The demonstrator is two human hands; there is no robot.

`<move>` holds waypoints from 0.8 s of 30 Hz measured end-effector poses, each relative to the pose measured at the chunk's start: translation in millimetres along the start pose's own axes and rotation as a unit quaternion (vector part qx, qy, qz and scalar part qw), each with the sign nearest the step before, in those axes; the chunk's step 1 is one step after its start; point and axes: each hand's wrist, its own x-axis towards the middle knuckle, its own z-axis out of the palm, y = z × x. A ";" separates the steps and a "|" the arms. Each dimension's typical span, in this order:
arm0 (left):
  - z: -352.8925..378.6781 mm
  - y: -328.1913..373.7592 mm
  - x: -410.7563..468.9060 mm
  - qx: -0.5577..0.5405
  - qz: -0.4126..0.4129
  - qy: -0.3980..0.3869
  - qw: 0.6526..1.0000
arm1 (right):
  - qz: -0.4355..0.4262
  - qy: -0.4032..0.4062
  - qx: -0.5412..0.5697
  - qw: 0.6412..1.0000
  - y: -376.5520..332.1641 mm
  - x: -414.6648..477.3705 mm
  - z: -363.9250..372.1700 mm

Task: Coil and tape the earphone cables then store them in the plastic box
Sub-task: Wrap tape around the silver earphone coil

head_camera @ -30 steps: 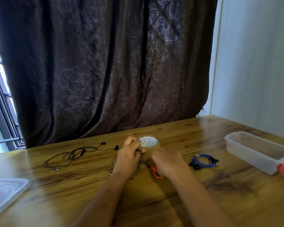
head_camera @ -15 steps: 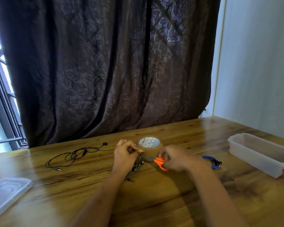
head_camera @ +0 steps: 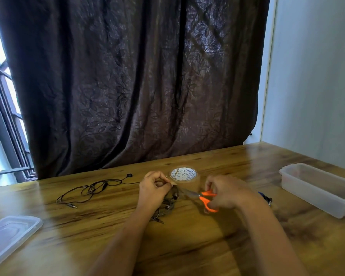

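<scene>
The left hand [head_camera: 153,193] is curled, with thumb and fingertips pinching the free end of a short brown tape strip [head_camera: 173,183] drawn out from the tape roll [head_camera: 184,177], which lies flat on the wooden counter [head_camera: 187,248] just beyond the hands. The right hand [head_camera: 226,194] grips the orange handles of the scissors [head_camera: 206,198], fingers curled round the loops; the blades point left toward the strip, between the roll and the left hand. How far apart the blades are I cannot tell.

Under and just beside the left hand lies a bundle of grey earphones [head_camera: 168,207], loosely coiled on the counter, its plug sticking out toward the near edge. A black pair of earphones [head_camera: 92,190] lies uncoiled well to the left, one earbud reaching toward the curtain [head_camera: 127,86]. A blue pair of earphones [head_camera: 266,197] shows only partly behind the right wrist.

The clear plastic box [head_camera: 311,198] stands open at the right side of the counter, well apart from the hands, with an orange clip at its near end. Its lid [head_camera: 10,234] lies flat at the far left edge of the counter
</scene>
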 end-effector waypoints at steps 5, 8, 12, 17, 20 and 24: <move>0.5 -2.1 2.4 -0.007 0.011 -0.028 1.000 | 0.017 0.049 0.020 0.998 5.1 -0.9 -3.5; 1.7 -5.8 5.0 0.009 0.020 -0.039 0.999 | -0.004 0.102 -0.002 0.995 -4.0 -4.2 -4.8; 3.0 -8.8 7.0 0.006 0.029 -0.050 0.998 | -0.026 0.129 -0.046 0.990 -18.8 -4.1 3.3; 2.7 -9.7 7.3 -0.007 0.039 -0.056 0.998 | -0.022 0.174 -0.063 0.982 -28.3 -1.3 11.6; 2.9 -7.6 6.3 -0.021 0.030 -0.058 0.998 | -0.021 0.171 -0.070 0.983 -30.1 -0.6 13.5; 2.7 -5.9 4.8 -0.037 0.029 -0.061 0.997 | -0.021 0.165 -0.077 0.983 -32.0 -1.3 14.7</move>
